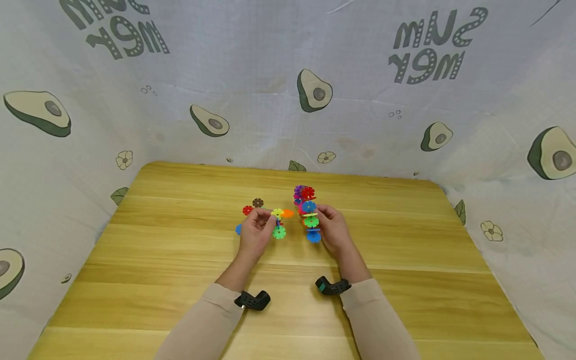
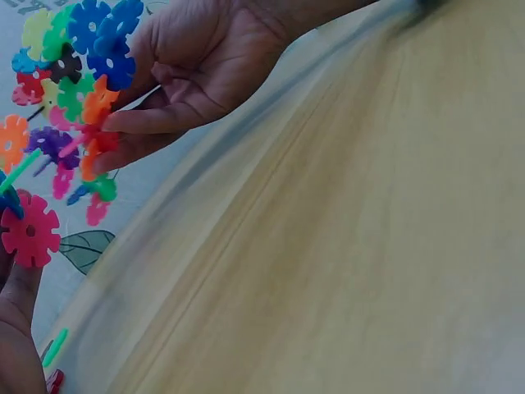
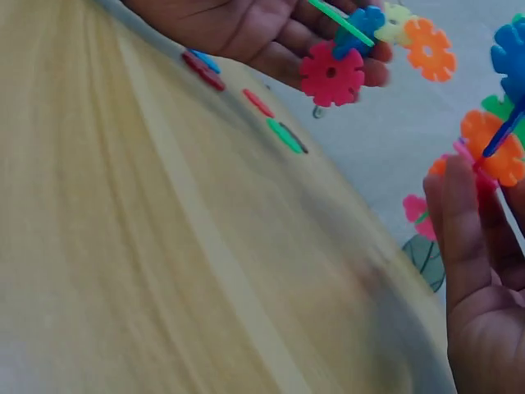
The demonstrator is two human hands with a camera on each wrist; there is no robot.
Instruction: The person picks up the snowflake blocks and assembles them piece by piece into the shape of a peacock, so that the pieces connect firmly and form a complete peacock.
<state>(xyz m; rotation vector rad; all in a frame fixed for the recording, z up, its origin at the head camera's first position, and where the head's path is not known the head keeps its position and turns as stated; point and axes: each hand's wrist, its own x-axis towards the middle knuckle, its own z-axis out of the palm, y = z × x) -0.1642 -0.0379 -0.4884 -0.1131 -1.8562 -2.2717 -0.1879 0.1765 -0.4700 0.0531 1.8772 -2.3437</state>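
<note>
Head view: above the pale wood-grain tabletop (image 1: 288, 325), about midway between its left and right edges and toward its far edge, you hold two clusters apart but near each other. Your left hand (image 1: 256, 233) pinches the small multicoloured cluster of notched plastic discs (image 1: 279, 231); your right hand (image 1: 334, 231) grips the large multicoloured cluster of notched plastic discs (image 1: 310, 220).

Both should feel very light, the discs thin, smooth, fairly stiff and a little slippery. The slotted joints are probably the weak points, so pinch a disc close beside a joint, and support the large cluster near its middle, lest a branch twist loose.

Count two clusters, one per hand. The small one shows at least five discs in the right wrist view; the large one overlaps too much to count. Five loose discs lie toward the tabletop's far edge: one brown (image 1: 258, 202), one blue (image 1: 239, 229), one green (image 3: 285, 136), one red (image 3: 258, 103) and one dark red (image 3: 203, 72).
</note>
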